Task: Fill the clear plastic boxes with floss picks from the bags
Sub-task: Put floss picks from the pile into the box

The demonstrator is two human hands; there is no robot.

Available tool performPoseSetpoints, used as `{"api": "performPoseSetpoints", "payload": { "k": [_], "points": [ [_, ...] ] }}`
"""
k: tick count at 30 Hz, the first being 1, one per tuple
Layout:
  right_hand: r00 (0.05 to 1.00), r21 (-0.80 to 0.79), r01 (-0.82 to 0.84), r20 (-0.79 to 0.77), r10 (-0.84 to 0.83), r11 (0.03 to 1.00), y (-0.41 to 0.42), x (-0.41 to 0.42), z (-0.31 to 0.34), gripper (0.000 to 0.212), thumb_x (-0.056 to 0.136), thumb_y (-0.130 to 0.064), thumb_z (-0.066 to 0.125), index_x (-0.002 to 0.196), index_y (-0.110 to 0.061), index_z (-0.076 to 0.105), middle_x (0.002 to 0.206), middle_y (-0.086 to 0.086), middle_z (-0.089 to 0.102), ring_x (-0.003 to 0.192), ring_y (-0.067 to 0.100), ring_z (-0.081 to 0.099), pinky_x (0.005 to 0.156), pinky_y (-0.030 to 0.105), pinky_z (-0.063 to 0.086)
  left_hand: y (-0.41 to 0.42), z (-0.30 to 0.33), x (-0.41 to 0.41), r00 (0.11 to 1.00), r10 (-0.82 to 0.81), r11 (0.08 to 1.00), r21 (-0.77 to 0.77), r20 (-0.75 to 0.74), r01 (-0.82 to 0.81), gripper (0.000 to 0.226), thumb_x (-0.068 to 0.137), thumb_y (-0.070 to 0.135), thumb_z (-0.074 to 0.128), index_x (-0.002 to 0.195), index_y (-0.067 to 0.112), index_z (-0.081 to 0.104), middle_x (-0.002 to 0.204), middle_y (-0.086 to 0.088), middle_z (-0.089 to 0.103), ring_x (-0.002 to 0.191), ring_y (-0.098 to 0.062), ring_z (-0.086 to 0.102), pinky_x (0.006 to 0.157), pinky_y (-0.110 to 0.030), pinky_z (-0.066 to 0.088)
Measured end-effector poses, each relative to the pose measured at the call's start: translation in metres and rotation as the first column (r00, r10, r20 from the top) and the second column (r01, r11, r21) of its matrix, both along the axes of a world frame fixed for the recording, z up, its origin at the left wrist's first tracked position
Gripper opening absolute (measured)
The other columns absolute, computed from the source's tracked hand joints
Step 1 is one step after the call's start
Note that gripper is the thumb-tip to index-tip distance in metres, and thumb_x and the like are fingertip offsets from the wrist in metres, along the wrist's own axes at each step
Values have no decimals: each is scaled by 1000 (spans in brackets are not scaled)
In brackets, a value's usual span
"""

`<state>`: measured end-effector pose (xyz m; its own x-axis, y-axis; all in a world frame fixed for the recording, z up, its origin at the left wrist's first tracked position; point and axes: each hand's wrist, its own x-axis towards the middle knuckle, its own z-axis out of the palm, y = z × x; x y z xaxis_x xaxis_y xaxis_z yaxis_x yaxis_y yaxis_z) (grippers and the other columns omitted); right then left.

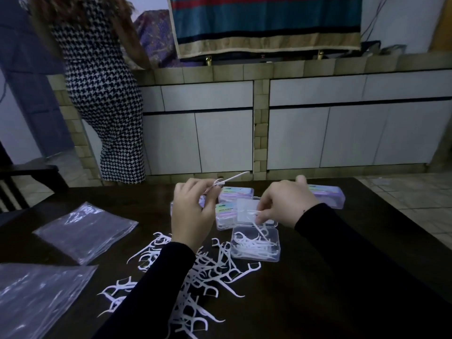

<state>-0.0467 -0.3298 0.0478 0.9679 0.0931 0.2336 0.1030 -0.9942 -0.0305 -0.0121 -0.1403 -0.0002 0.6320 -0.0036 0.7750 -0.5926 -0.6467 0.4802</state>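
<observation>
- Left hand (193, 211) raised above the desk (330, 277), fingers pinched on one white floss pick (231, 179) that points up and to the right.
- Right hand (285, 205) over the open clear box (255, 244), fingers closed on another floss pick (258, 227) whose lower end dips into the box.
- The open box is partly filled with white picks; its hinged lid (247, 210) lies flat behind it, partly under the right hand.
- Closed boxes with pastel labels (236, 193) sit just behind the open one; one more closed box (327, 195) lies behind the right hand.
- Loose pile of floss picks (208, 272) spread on the desk near the left forearm, just left of the open box.
- Two clear plastic bags on the left of the desk: a smaller bag (85, 232) further back, a larger bag (36, 299) at the near edge. Contents too blurred to tell.
- Both sleeves black.
- Another person in a houndstooth dress (105, 99) stands at the tiled counter (244, 68) in the background.
</observation>
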Motion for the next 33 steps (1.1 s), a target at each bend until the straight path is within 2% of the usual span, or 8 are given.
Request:
{"api": "performPoseSetpoints", "payload": {
  "k": [5,10,15,18,21,24,30,33],
  "points": [
    [997,-48,-57,-50,55,997,10,6,-10,23,82,-49,68,94,-30,74,81,-16,61,88,9,47,102,45,21,-1,-10,-2,999,-31,999,13,31,30,9,89,24,65,90,17,72,86,12,57,87,-10,41,77,-4,28],
    [981,-29,-138,-140,132,990,19,6,-21,27,82,-45,70,103,-29,72,92,-14,63,94,11,44,93,40,23,-4,-12,-3,998,-62,997,36,-8,63,7,86,21,67,89,18,72,85,12,59,87,-9,43,77,-2,29],
    [973,110,-120,-184,139,987,16,6,-26,28,77,-49,73,97,-31,70,80,-17,55,97,16,38,76,32,29,1,-17,2,991,-88,996,26,-105,91,11,88,27,65,93,21,73,86,14,61,88,-5,43,75,-5,31],
    [973,169,-67,-209,102,983,8,9,-25,24,76,-50,74,92,-33,70,84,-15,60,100,18,44,85,36,35,2,-18,2,989,-81,996,33,-125,86,12,89,29,63,93,22,72,86,15,60,88,-6,43,74,-5,30],
    [962,201,-69,-248,118,977,2,6,-23,23,78,-50,72,92,-31,72,88,-14,65,99,13,52,97,40,33,1,-17,1,988,-86,995,47,-132,93,15,89,31,62,93,22,72,87,14,61,87,-5,43,75,-3,29],
    [967,226,-46,-235,100,973,0,3,-22,23,79,-50,71,91,-31,73,94,-15,66,99,9,51,100,41,28,1,-16,0,986,-81,995,53,-145,89,16,89,32,62,95,22,72,88,14,61,87,-5,42,75,-1,27],
    [967,57,-25,-251,39,998,1,-3,-26,30,79,-58,67,91,-31,72,84,-15,64,90,8,51,97,42,26,1,-15,0,985,-87,994,53,-149,96,16,90,32,61,95,22,72,88,15,61,87,-4,43,76,-1,27],
    [961,60,-17,-276,33,998,3,-5,-26,37,80,-63,61,93,-30,71,87,-14,66,90,7,53,98,42,27,1,-15,-2,982,-110,992,52,-151,119,15,89,31,62,95,21,73,88,15,61,88,-4,44,77,-2,28]
  ]
}}
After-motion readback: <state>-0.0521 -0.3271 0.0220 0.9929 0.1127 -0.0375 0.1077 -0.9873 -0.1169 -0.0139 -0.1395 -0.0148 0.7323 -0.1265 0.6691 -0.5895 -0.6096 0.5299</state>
